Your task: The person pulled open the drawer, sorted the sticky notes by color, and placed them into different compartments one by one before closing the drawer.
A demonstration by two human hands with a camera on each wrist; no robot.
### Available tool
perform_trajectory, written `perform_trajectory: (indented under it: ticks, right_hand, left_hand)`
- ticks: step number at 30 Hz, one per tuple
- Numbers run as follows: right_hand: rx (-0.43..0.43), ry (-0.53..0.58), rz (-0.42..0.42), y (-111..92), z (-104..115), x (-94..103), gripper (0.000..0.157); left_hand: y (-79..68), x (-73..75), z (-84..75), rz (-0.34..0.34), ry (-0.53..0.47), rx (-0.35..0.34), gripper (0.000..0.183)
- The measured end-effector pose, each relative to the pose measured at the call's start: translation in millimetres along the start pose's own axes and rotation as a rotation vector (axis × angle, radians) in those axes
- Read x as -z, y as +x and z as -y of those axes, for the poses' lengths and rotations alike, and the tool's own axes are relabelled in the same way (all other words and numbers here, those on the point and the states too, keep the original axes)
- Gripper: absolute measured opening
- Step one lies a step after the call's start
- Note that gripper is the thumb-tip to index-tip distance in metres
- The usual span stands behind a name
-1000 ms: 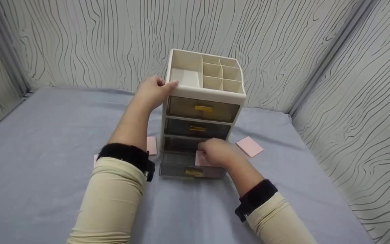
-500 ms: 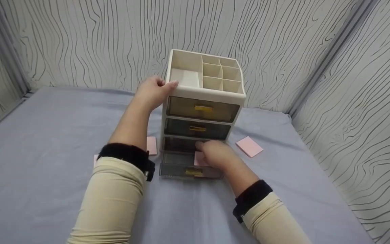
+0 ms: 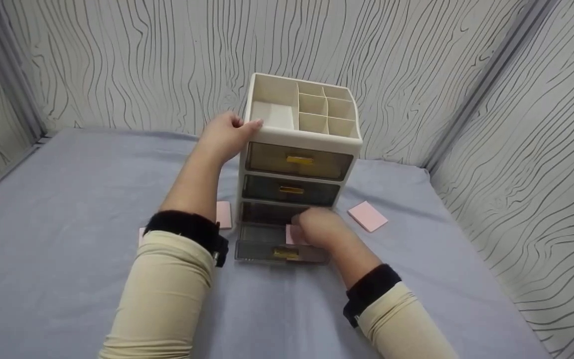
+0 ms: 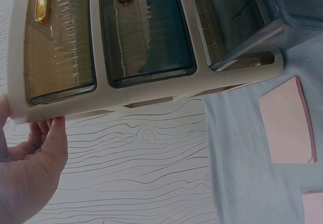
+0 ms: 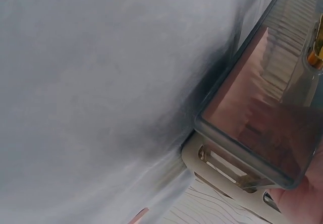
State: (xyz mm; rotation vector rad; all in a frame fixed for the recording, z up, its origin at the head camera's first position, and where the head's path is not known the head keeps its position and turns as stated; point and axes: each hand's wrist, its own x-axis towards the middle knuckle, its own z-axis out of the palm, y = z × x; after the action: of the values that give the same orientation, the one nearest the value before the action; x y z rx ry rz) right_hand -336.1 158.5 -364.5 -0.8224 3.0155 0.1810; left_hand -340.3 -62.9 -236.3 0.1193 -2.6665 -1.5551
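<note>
A white desktop organizer (image 3: 312, 139) with smoky, see-through drawers stands upright in the head view. My left hand (image 3: 227, 134) grips its upper left edge, thumb on the rim; in the left wrist view, fingers (image 4: 55, 138) touch its side. The bottom drawer (image 3: 259, 253) is pulled out. Inside it, my right hand (image 3: 322, 227) holds a pink sticky note pad (image 3: 293, 235), most of which the hand covers. The right wrist view shows the pad (image 5: 237, 95) through the drawer front; the fingertips are hard to make out there.
One pink pad (image 3: 367, 216) lies on the grey-blue cloth (image 3: 416, 279) to the right of the organizer. Another pad (image 3: 223, 215) lies to its left, and a third (image 3: 141, 235) is mostly behind the left sleeve. Wood-grain-patterned walls (image 3: 142, 60) stand behind and beside.
My right hand has shifted slightly left and down within the bottom drawer, with the pad shifting a little too. The left hand has kept its place on the organizer.
</note>
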Motion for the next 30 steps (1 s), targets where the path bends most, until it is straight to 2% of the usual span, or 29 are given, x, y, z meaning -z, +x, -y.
perform_trajectory:
  ticks: [5,9,12,15,18,20,24,27,30]
  right_hand:
    - [0.002,-0.002,0.048,-0.5,-2.0,1.0,0.015]
    - [0.064,0.012,0.062,-3.9,-5.7,4.9,0.006]
    - [0.160,0.064,0.017,-8.2,-12.5,8.6,0.009]
    - [0.239,0.164,-0.052,-13.8,-24.4,13.8,0.010]
    - [0.267,0.277,-0.120,-20.6,-40.9,20.5,0.013]
    - [0.254,0.358,-0.148,-25.7,-53.8,25.0,0.013]
    - [0.146,0.496,-0.162,-35.2,-82.0,28.0,0.015]
    - [0.027,0.526,-0.182,-38.5,-101.3,22.4,0.017]
    - [-0.090,0.482,-0.208,-39.1,-118.1,11.8,0.017]
  left_hand:
    - [0.0,-0.4,0.4,0.000,0.007,-0.002,0.046]
    - [-0.2,-0.1,1.1,0.001,0.016,-0.006,0.046]
    - [-0.4,-0.1,1.4,0.001,0.025,-0.010,0.046]
    - [-0.5,-0.4,1.6,0.001,0.028,-0.011,0.045]
    - [-0.6,-0.8,1.4,0.003,0.019,-0.004,0.045]
    - [-1.0,-0.6,1.3,0.005,0.011,0.001,0.044]
    - [-1.4,-0.4,1.0,0.009,-0.001,0.013,0.045]
    - [-0.7,-0.1,0.7,0.012,-0.005,0.020,0.046]
    - [-0.3,-0.1,0.0,0.009,-0.003,0.023,0.046]
